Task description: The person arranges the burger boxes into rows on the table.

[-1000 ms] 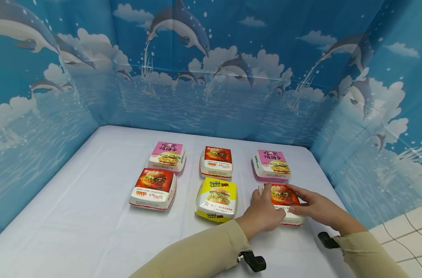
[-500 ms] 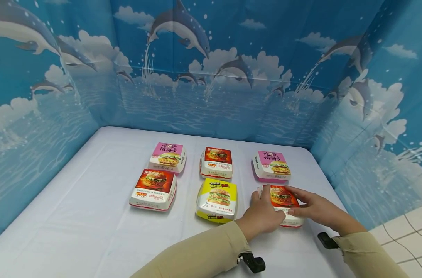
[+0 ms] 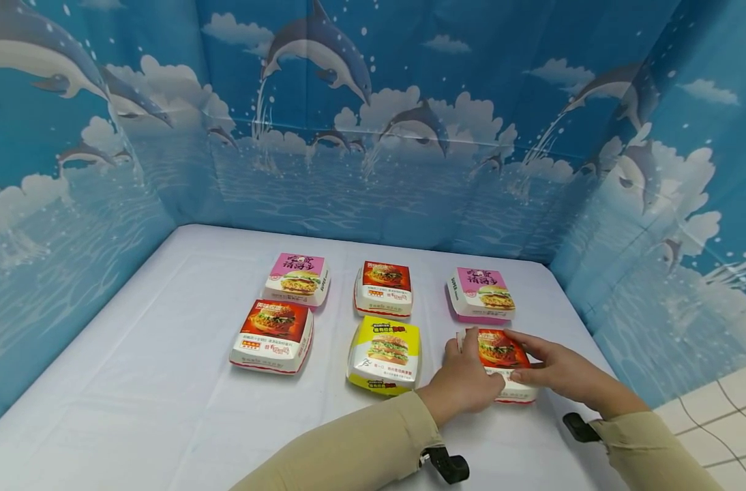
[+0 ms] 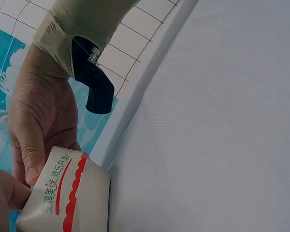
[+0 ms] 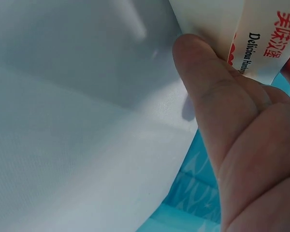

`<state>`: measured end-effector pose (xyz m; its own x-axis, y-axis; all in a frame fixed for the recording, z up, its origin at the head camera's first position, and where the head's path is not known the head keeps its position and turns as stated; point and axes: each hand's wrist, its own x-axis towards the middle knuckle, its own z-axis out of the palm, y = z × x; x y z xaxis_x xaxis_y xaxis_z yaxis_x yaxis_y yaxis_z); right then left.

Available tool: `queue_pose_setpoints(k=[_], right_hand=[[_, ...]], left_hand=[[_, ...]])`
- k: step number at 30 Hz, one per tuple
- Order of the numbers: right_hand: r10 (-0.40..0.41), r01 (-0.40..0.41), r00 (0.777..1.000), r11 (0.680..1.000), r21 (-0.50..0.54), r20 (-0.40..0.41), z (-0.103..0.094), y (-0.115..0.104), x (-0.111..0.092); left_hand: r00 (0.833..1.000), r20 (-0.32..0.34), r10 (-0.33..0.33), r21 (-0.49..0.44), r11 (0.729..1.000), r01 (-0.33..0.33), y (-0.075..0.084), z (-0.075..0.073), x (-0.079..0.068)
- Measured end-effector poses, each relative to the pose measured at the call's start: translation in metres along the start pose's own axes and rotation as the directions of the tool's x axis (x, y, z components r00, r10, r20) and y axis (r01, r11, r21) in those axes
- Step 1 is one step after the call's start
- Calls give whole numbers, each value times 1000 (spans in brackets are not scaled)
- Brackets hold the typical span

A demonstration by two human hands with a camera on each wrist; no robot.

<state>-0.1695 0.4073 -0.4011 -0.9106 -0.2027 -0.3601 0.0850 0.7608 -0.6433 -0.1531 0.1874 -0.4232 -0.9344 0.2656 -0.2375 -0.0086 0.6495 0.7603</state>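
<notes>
In the head view, a red-and-white burger box (image 3: 498, 351) lies on the right of the table, between both hands. My left hand (image 3: 465, 378) holds its left side, fingers at the far left corner and thumb at the near edge. My right hand (image 3: 563, 365) grips the right side, fingers over the far right corner. A fingertip (image 5: 193, 50) presses the box's white side wall (image 5: 266, 43) in the right wrist view. The left wrist view shows the box's wall with a red scalloped line (image 4: 72, 193) close to the white cloth.
Behind it sits a pink burger box (image 3: 480, 293); a yellow one (image 3: 385, 354) is left of the hands. Another red box (image 3: 382, 290) stands behind the yellow. Farther left are a pink box (image 3: 296, 278) and a red one (image 3: 273, 335). Blue dolphin curtains (image 3: 373, 184) edge the table (image 3: 133, 382).
Hardly anything differs: both hands keep hold of the red burger box, which stays nearly in place. The whole head view has shifted slightly.
</notes>
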Motion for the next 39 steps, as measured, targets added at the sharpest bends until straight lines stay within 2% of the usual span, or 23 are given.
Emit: queue_pose_setpoints(k=[19,39], right_hand=[[-10,10,1000,999,-34,-6,-1,1,2],[-49,49,999,999,4,-5,-1,1,1]], left_hand=[[1000,-9,26,6,1000,-26,-4,1,0],[998,-13,54,-16,998,-54,-6,0,0]])
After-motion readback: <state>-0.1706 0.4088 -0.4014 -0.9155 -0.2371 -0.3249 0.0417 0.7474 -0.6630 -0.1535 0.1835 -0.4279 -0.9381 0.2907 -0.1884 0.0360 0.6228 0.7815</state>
